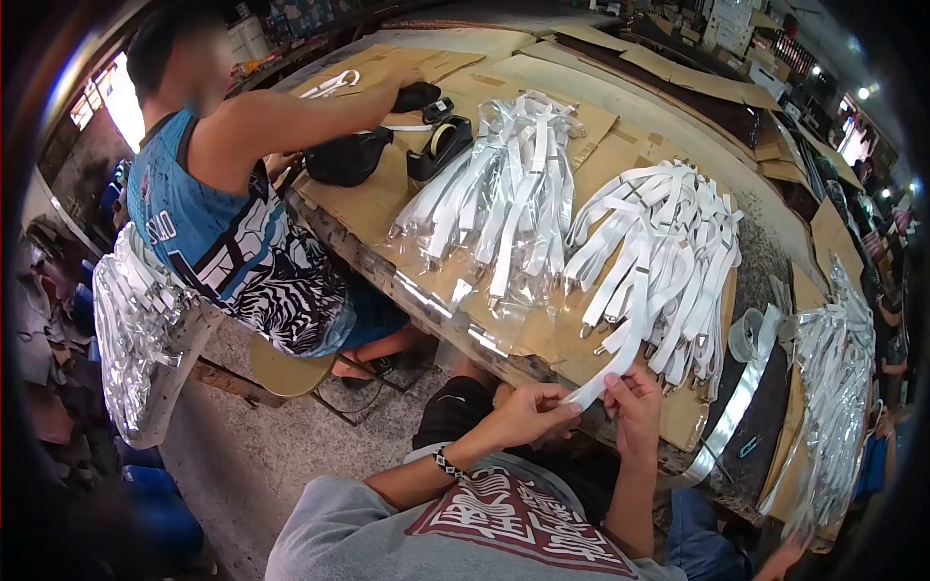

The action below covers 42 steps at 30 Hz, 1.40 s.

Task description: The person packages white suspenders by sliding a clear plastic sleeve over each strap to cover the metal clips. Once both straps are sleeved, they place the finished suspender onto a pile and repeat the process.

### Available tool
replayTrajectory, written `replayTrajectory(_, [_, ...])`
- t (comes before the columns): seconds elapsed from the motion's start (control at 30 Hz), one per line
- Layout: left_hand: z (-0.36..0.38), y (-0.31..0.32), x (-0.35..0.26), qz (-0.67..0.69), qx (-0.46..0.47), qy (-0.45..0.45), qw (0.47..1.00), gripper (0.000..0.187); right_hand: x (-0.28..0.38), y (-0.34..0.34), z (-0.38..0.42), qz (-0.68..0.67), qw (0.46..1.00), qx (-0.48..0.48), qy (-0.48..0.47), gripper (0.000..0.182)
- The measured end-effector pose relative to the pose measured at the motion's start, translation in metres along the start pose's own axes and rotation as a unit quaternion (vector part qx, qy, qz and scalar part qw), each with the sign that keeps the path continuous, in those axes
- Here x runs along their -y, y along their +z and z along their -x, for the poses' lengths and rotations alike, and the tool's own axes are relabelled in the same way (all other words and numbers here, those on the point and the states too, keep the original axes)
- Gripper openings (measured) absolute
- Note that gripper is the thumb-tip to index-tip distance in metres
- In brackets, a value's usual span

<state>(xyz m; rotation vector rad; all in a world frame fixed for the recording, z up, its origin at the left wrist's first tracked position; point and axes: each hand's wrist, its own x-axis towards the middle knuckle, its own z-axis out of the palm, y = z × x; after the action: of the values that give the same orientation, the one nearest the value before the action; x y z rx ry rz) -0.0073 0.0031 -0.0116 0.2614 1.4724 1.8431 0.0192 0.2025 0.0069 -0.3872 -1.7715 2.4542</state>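
My left hand (531, 413), with a patterned bracelet at the wrist, pinches the end of a white elastic suspender strap (620, 351) between thumb and fingers. On the same strap, close by, the fingers of my right hand (635, 395) are closed as well. The strap runs up from my hands into a pile of white suspenders (668, 228) with metal clips, spread on cardboard. Left of that pile lies another heap of white suspenders (528, 160) in clear plastic sleeves.
Another person in a blue sleeveless top (208, 208) sits at the left, reaching over the table. Near them are a tape dispenser (439, 147) and a black bag (349, 158). Bagged suspenders (835, 378) hang at the right edge; more plastic-wrapped ones (140, 329) lie far left.
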Motion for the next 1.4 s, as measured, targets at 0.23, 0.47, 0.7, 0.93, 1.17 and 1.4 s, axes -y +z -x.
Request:
replayTrajectory(0.23, [-0.005, -0.003, 0.003, 0.002, 0.013, 0.05, 0.999, 0.025, -0.017, 0.005, 0.004, -0.014, 0.997, 0.013, 0.074, 0.014])
replayTrajectory(0.47, [0.005, -0.009, 0.015, 0.014, 0.036, 0.023, 0.999, 0.027, -0.019, 0.001, -0.028, -0.087, 0.99, -0.047, 0.105, 0.013])
replayTrajectory(0.7, [0.004, -0.01, 0.014, 0.037, 0.006, 0.029, 0.999, 0.026, -0.019, 0.014, -0.002, 0.021, 0.996, 0.01, 0.091, 0.013])
replayTrajectory(0.93, [0.013, -0.012, -0.001, 0.026, 0.003, 0.02, 0.999, 0.025, -0.015, 0.024, -0.017, 0.097, 0.988, -0.001, 0.116, 0.026])
replayTrajectory(1.17, [0.03, -0.01, -0.003, -0.013, 0.014, 0.027, 0.999, 0.024, -0.022, 0.029, -0.064, 0.168, 0.984, -0.008, 0.062, 0.029])
replayTrajectory(1.4, [0.031, -0.012, 0.004, 0.031, -0.01, 0.017, 0.999, 0.026, -0.014, 0.029, -0.059, 0.089, 0.995, 0.046, 0.026, 0.02])
